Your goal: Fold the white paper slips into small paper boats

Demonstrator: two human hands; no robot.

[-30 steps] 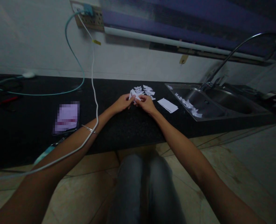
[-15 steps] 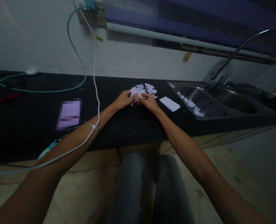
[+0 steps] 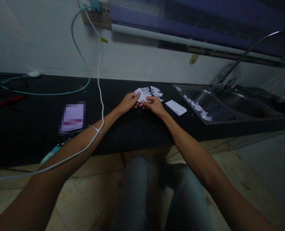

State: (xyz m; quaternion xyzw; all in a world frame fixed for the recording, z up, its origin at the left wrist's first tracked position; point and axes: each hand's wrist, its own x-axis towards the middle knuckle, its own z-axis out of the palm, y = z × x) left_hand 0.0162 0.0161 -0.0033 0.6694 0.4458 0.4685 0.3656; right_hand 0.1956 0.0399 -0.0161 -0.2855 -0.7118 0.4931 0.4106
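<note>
Both hands meet over the black countertop (image 3: 137,131) and hold one small white piece of paper (image 3: 142,97) between them. My left hand (image 3: 130,101) grips its left side, thumb on top. On the right side, my right hand (image 3: 154,104) pinches the lower edge with its thumb, fingers curled beneath. Several folded paper pieces (image 3: 156,92) lie just behind the hands. To the right of my right hand is a stack of flat white paper slips (image 3: 176,107). Whether the held paper has folds on its underside is hidden.
A metal sink (image 3: 206,122) with more folded papers (image 3: 197,107) along its left edge stands at right, under a curved faucet (image 3: 248,51). A white cable (image 3: 99,86) crosses over my left forearm. A blurred pinkish card (image 3: 72,117) with a teal strap (image 3: 51,153) lies at left.
The held paper now shows a broader flat face, and my left thumb lies higher on it. My right knee has swung outward to the right. The view has shifted slightly.
</note>
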